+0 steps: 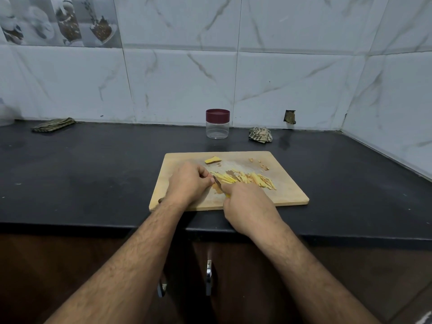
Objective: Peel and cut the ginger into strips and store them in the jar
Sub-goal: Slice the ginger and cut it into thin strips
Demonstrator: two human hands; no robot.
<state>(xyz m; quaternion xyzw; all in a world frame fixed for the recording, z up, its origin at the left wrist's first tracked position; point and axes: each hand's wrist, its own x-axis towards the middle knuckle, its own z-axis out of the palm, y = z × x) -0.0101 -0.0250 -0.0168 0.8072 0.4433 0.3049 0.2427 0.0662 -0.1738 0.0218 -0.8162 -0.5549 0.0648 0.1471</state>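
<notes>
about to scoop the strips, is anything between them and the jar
Only the lid. The jar stands behind the cutting board with its maroon lid on. The counter between the ginger strips and the jar looks bare; the crumpled cloth lies beside the jar.

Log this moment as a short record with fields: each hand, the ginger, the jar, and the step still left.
left hand: fingers curled, steadying ginger at the knife blade
right hand: grips the knife
ginger strips: heaped on the cutting board
uncut ginger piece: at the board's far side
jar: behind the board, lid on, looks empty
step left: strips not yet in the jar
</notes>
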